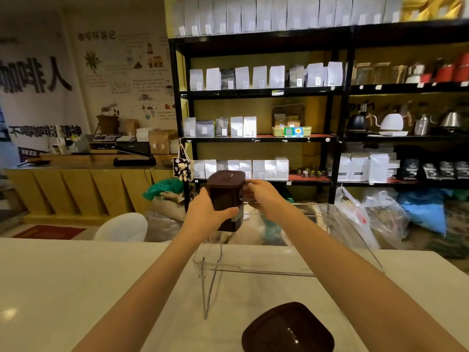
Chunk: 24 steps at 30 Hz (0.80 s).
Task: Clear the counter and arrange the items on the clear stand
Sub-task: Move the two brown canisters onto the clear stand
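Observation:
A dark brown square canister [225,194] with a lid is held upright at the left end of the clear acrylic stand [330,219]. My left hand [210,212] grips its left side and front. My right hand [261,193] holds its right side near the top. I cannot tell whether the canister's base rests on the stand's top shelf. A second dark brown canister [288,329] stands on the white counter [76,288] close to me, seen from above, untouched.
The clear stand's lower shelf [266,271] and thin legs stand on the counter's far part. Behind the counter are a white chair back [121,227], sacks and plastic bags on the floor, and black shelves [258,92] with coffee bags and kettles.

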Each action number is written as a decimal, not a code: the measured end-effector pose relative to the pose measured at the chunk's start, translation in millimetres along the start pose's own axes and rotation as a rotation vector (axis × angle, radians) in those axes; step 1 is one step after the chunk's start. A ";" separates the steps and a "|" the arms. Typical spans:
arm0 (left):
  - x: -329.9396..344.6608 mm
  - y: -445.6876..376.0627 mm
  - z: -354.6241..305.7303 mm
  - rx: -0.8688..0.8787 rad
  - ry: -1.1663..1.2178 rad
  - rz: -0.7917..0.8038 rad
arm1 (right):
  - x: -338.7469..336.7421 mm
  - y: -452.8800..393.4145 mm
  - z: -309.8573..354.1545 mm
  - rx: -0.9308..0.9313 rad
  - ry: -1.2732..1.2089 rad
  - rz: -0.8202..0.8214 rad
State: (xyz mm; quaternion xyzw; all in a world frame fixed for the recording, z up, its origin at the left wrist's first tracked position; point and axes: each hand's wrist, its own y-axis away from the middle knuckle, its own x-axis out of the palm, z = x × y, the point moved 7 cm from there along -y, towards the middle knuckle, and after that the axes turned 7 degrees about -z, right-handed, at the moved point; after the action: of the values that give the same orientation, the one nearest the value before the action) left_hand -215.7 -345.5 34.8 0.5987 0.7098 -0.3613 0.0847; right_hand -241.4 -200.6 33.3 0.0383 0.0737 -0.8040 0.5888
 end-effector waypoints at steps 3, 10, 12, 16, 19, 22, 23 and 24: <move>-7.0 10.5 -10.7 0.039 -0.243 0.164 | -18.3 23.0 18.1 -0.061 0.300 0.073; -33.3 78.1 -65.9 0.397 -0.557 0.175 | -61.1 101.5 38.1 -0.337 0.735 0.195; -34.4 95.4 -68.8 0.443 -0.510 0.205 | -68.3 126.9 30.6 -0.350 0.764 0.230; -30.8 136.7 -61.3 0.449 -0.337 0.298 | -80.8 179.2 4.1 -0.390 0.747 0.247; -20.1 169.3 -43.9 0.391 -0.255 0.380 | -87.9 208.7 -21.4 -0.379 0.675 0.218; -4.7 193.5 -22.6 0.295 -0.201 0.457 | -91.2 228.9 -51.4 -0.324 0.568 0.183; 0.7 199.2 -15.8 0.263 -0.171 0.482 | -91.2 234.2 -61.0 -0.292 0.523 0.168; 6.4 203.0 -9.0 0.230 -0.137 0.509 | -90.7 237.5 -70.0 -0.251 0.474 0.152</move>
State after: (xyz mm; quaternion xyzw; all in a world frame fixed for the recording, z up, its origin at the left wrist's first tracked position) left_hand -29.6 -330.4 -45.7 0.7376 0.4838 -0.4459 0.1519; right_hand 10.6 -173.9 -39.8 0.1575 0.3055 -0.7108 0.6137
